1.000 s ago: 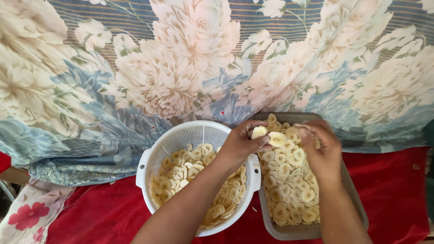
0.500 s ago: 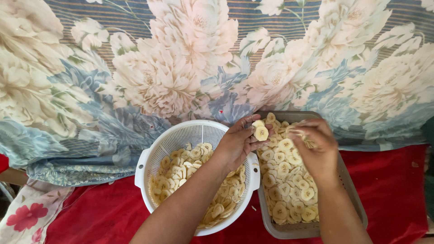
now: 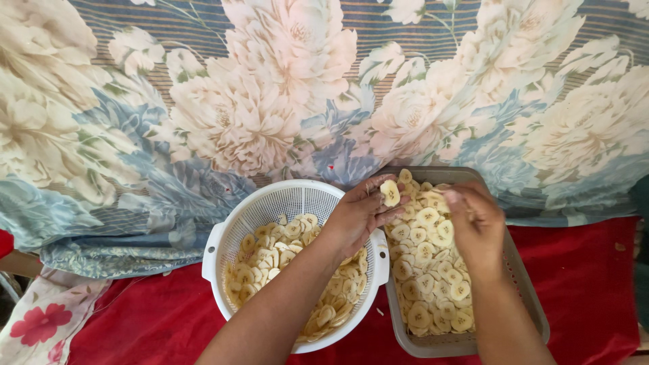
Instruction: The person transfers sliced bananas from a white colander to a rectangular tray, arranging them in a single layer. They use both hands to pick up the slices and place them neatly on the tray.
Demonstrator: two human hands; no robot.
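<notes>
Fingers of our left hand (image 3: 358,215) pinch one pale banana slice (image 3: 389,192) just above the grey tray's (image 3: 527,297) near-left rim, beside the white colander (image 3: 223,236), while our right hand (image 3: 476,223), fingers curled together, hovers over the tray's slices, slightly farther from it.

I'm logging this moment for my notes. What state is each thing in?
Left hand: holds one pale slice in its fingertips, above the tray's near-left edge.
Right hand: over the tray, fingers curled down; whether it grips anything cannot be told.
White colander: partly filled with slices.
Grey tray: covered with slices laid flat.
Red cloth: spread under both containers.
Floral cloth: draped behind.
</notes>
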